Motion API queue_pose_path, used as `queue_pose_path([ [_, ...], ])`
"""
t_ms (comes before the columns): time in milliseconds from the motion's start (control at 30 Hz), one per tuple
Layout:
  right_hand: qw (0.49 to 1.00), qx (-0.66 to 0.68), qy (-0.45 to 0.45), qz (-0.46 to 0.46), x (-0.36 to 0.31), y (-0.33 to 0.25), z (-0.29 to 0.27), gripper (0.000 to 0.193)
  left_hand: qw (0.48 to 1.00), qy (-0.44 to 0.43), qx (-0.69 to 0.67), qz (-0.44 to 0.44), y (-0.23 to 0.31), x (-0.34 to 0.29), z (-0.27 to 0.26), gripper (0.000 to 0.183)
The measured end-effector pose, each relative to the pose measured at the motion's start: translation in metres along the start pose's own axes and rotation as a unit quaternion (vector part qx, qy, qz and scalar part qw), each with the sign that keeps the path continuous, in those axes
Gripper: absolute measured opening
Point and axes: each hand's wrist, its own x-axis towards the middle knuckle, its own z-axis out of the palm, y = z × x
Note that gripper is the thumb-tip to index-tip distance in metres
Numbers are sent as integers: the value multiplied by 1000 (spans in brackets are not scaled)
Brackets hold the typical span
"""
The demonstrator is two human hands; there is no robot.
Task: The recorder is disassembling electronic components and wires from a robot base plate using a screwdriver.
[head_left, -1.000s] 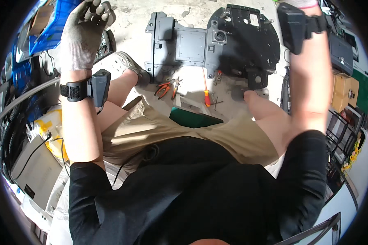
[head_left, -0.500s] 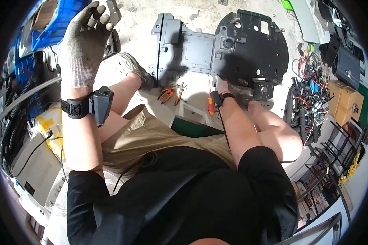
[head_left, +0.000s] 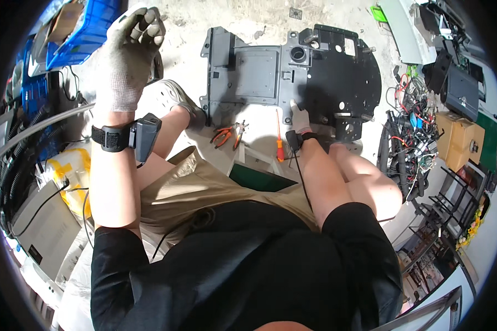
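On the floor before me lies a large panel assembly: a grey plastic cover (head_left: pixel 257 74) on the left, with a round opening near its right side, joins or overlaps a black plate (head_left: pixel 348 77) with holes and springs. My right hand (head_left: pixel 300 118), in a light glove, grips the cover's near right corner, thumb on top; its other fingers are hidden. At the upper left my left hand (head_left: pixel 132 52), in a dirty light glove, is raised with fingers loosely bent and apart, nothing visible in it. An orange-handled screwdriver (head_left: pixel 280 149) lies beside my right wrist.
Orange-handled pliers (head_left: pixel 223 137) and a second pair of pliers (head_left: pixel 239 135) lie between my feet. Tangled wires (head_left: pixel 411 138) and a cardboard box (head_left: pixel 459 140) are on the right. A blue crate (head_left: pixel 85 38) stands beyond my left hand.
The grey cover's round-opening part has shifted slightly left and stands more in the light, over the black plate. My right hand has stayed at its corner. The left hand remains raised.
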Motion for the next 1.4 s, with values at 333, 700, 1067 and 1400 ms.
queue_pose_path([
  [333, 976, 108, 42, -185, -18, -230, -83, 40, 999, -1, -21, 39, 12, -11, -20, 27],
  [700, 927, -197, 94, -306, -27, -373, -169, 48, 992, -5, 102, 78, 0, -6, -10, 35],
  [1067, 909, -327, 53, -254, -36, -342, -190, 44, 981, -19, 184, -54, -44, -11, 36, 31],
  [1400, 898, -315, -16, -307, -81, -364, -152, 34, 935, -16, 70, -348, -109, -8, 46, 17],
])
